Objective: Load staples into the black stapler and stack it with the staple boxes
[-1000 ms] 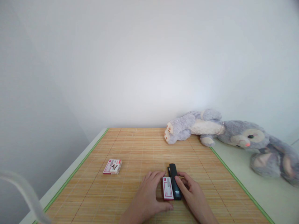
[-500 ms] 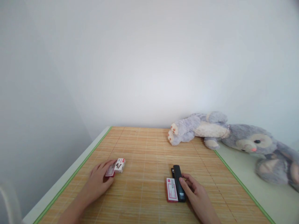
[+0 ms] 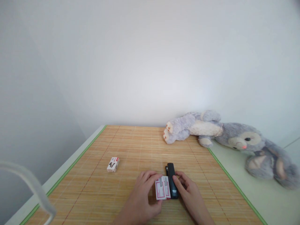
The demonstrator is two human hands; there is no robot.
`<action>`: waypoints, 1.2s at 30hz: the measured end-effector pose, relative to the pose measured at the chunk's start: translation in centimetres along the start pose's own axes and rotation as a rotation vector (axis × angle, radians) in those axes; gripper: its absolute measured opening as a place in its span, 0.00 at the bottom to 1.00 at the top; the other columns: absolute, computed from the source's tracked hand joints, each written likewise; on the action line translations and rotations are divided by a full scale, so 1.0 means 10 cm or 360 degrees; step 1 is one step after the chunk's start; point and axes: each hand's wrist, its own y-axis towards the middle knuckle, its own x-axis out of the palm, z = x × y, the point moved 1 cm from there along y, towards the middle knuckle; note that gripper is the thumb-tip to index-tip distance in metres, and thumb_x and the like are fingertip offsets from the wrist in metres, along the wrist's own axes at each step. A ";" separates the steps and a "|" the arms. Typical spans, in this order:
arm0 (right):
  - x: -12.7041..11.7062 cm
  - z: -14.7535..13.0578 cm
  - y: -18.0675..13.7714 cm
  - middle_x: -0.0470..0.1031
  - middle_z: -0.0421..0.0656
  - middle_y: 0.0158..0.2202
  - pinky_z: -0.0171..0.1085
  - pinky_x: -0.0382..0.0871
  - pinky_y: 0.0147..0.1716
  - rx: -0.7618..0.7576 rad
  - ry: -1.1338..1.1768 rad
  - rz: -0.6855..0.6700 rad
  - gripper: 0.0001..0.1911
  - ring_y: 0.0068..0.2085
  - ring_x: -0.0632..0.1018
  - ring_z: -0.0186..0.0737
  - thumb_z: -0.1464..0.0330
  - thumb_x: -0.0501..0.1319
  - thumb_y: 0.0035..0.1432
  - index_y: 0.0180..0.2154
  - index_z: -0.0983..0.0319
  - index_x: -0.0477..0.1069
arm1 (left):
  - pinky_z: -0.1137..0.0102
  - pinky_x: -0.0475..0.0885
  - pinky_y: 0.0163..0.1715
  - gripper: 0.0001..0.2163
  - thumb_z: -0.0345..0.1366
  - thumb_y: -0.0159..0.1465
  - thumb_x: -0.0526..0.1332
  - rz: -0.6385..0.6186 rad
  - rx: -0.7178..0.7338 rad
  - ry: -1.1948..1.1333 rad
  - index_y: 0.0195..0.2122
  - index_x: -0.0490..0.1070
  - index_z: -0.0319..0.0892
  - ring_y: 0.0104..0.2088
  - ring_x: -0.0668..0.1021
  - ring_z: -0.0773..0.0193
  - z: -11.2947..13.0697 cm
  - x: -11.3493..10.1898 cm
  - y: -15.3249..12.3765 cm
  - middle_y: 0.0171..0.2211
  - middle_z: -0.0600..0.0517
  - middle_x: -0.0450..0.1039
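Observation:
My left hand grips a small white box with a red border between thumb and fingers. That box sits against a second, matching box, which lies along the left side of a black stapler. On the stapler's right side is my right hand, its thumb on top and its fingers curled against the edge. Farther left on the mat, a small white box with a black picture and red print lies apart from both hands.
A bamboo mat with green edging covers the table. At the back right lies a large grey plush rabbit along the wall. A white curved cord or tube shows at the lower left.
My left hand has carried the red-bordered box from beside the white box on the left over to the box next to the stapler. My right hand stays on the stapler.

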 end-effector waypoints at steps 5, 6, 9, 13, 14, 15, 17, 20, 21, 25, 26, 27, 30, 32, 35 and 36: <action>0.00 0.03 0.01 0.75 0.41 0.29 0.37 0.67 0.33 -0.0022 -0.0045 0.0038 0.29 0.32 0.75 0.42 0.47 0.57 0.66 0.55 0.63 0.72 | 0.57 0.67 0.62 0.31 0.31 0.53 0.67 -0.0067 0.0066 -0.0030 0.60 0.69 0.55 0.58 0.71 0.53 0.05 0.11 0.17 0.57 0.50 0.71; 0.00 0.03 0.00 0.76 0.41 0.29 0.37 0.68 0.33 -0.0018 -0.0040 0.0040 0.30 0.32 0.76 0.42 0.47 0.57 0.66 0.55 0.63 0.72 | 0.57 0.66 0.63 0.32 0.31 0.54 0.68 -0.0074 0.0074 -0.0036 0.61 0.69 0.55 0.59 0.70 0.53 0.05 0.12 0.17 0.58 0.50 0.70; -0.01 0.01 -0.01 0.77 0.42 0.32 0.38 0.69 0.36 0.0010 0.0022 0.0012 0.30 0.34 0.77 0.44 0.46 0.57 0.66 0.56 0.62 0.71 | 0.57 0.64 0.65 0.33 0.39 0.57 0.70 -0.0014 0.0030 -0.0066 0.64 0.65 0.57 0.63 0.67 0.54 -0.03 0.04 0.15 0.63 0.51 0.66; -0.01 -0.01 -0.06 0.75 0.42 0.33 0.39 0.70 0.38 0.0046 0.0049 0.0040 0.31 0.37 0.77 0.44 0.46 0.55 0.66 0.58 0.61 0.68 | 0.55 0.66 0.62 0.17 0.49 0.69 0.57 0.0611 -0.0251 0.0176 0.56 0.75 0.54 0.57 0.72 0.54 -0.49 -0.46 0.09 0.54 0.49 0.71; -0.01 -0.01 -0.09 0.74 0.41 0.33 0.39 0.70 0.37 0.0045 0.0019 0.0060 0.31 0.36 0.76 0.44 0.46 0.55 0.66 0.59 0.61 0.68 | 0.56 0.69 0.58 0.18 0.51 0.69 0.56 0.0800 -0.0374 0.0268 0.51 0.78 0.51 0.53 0.74 0.54 -0.66 -0.64 0.05 0.50 0.49 0.73; -0.01 0.00 -0.11 0.73 0.40 0.32 0.39 0.69 0.36 0.0045 -0.0027 0.0080 0.32 0.35 0.76 0.44 0.46 0.55 0.65 0.60 0.61 0.67 | 0.56 0.71 0.54 0.19 0.52 0.69 0.55 0.0950 -0.0523 0.0353 0.48 0.79 0.49 0.48 0.76 0.54 -0.84 -0.82 0.01 0.46 0.48 0.74; 0.01 0.01 -0.18 0.74 0.40 0.32 0.39 0.69 0.34 0.0068 -0.0152 0.0089 0.36 0.33 0.76 0.43 0.46 0.59 0.62 0.63 0.60 0.64 | 0.57 0.73 0.47 0.22 0.55 0.66 0.55 0.1054 -0.0812 0.0516 0.48 0.80 0.47 0.41 0.77 0.53 -1.18 -1.13 -0.08 0.42 0.49 0.75; 0.06 0.03 -0.27 0.80 0.43 0.40 0.41 0.72 0.39 0.0147 -0.0415 0.0084 0.47 0.38 0.80 0.48 0.49 0.68 0.51 0.68 0.56 0.58 | 0.61 0.72 0.43 0.25 0.56 0.65 0.55 0.0783 -0.0925 0.0447 0.53 0.78 0.46 0.39 0.78 0.53 -1.52 -1.32 -0.15 0.40 0.49 0.78; 0.07 0.04 -0.29 0.80 0.45 0.46 0.42 0.72 0.42 0.0161 -0.0495 0.0068 0.50 0.42 0.81 0.51 0.51 0.71 0.48 0.69 0.55 0.57 | 0.62 0.72 0.42 0.25 0.55 0.66 0.55 0.0682 -0.0925 0.0356 0.54 0.77 0.45 0.39 0.79 0.54 -1.56 -1.31 -0.15 0.39 0.49 0.79; 0.14 0.02 -0.30 0.73 0.47 0.61 0.47 0.71 0.53 0.0105 -0.0664 0.0029 0.48 0.56 0.78 0.57 0.57 0.71 0.46 0.68 0.54 0.59 | 0.67 0.69 0.35 0.23 0.54 0.65 0.57 0.0454 -0.0844 0.0088 0.51 0.77 0.45 0.34 0.80 0.57 -1.37 -0.95 0.02 0.33 0.52 0.80; 0.14 0.02 -0.28 0.73 0.47 0.62 0.47 0.71 0.54 0.0084 -0.0676 0.0034 0.46 0.57 0.78 0.57 0.57 0.70 0.47 0.67 0.54 0.61 | 0.68 0.68 0.35 0.22 0.53 0.65 0.57 0.0430 -0.0793 0.0033 0.50 0.78 0.45 0.34 0.79 0.58 -1.26 -0.81 0.08 0.33 0.52 0.80; 0.15 0.01 -0.27 0.73 0.47 0.61 0.47 0.71 0.54 0.0068 -0.0684 0.0042 0.44 0.57 0.78 0.56 0.58 0.69 0.47 0.66 0.53 0.62 | 0.68 0.68 0.35 0.20 0.52 0.66 0.58 0.0370 -0.0733 -0.0023 0.50 0.78 0.45 0.34 0.79 0.59 -1.14 -0.67 0.16 0.34 0.52 0.81; 0.13 0.00 -0.23 0.75 0.46 0.60 0.45 0.72 0.53 0.0064 -0.0686 0.0007 0.42 0.56 0.78 0.55 0.58 0.68 0.48 0.65 0.53 0.63 | 0.69 0.67 0.34 0.17 0.48 0.66 0.59 0.0308 -0.0689 -0.0119 0.48 0.78 0.46 0.34 0.80 0.60 -0.81 -0.29 0.38 0.34 0.51 0.81; 0.12 -0.01 -0.22 0.74 0.47 0.61 0.44 0.72 0.55 0.0066 -0.0671 -0.0050 0.42 0.58 0.77 0.55 0.59 0.68 0.49 0.65 0.54 0.64 | 0.69 0.68 0.35 0.15 0.47 0.66 0.60 0.0288 -0.0656 -0.0146 0.47 0.78 0.47 0.35 0.81 0.60 -0.65 -0.08 0.48 0.36 0.51 0.82; 0.12 -0.03 -0.24 0.74 0.46 0.61 0.43 0.72 0.54 0.0019 -0.0637 -0.0048 0.40 0.57 0.78 0.54 0.59 0.67 0.49 0.64 0.54 0.65 | 0.69 0.68 0.37 0.14 0.47 0.66 0.60 0.0269 -0.0612 -0.0153 0.47 0.78 0.47 0.37 0.81 0.59 -0.49 0.12 0.56 0.36 0.51 0.82; 0.13 -0.03 -0.25 0.76 0.46 0.59 0.42 0.73 0.53 -0.0001 -0.0629 -0.0011 0.39 0.55 0.79 0.53 0.60 0.68 0.49 0.64 0.53 0.66 | 0.69 0.68 0.37 0.14 0.47 0.66 0.60 0.0268 -0.0603 -0.0144 0.46 0.78 0.47 0.37 0.81 0.59 -0.45 0.17 0.57 0.36 0.51 0.82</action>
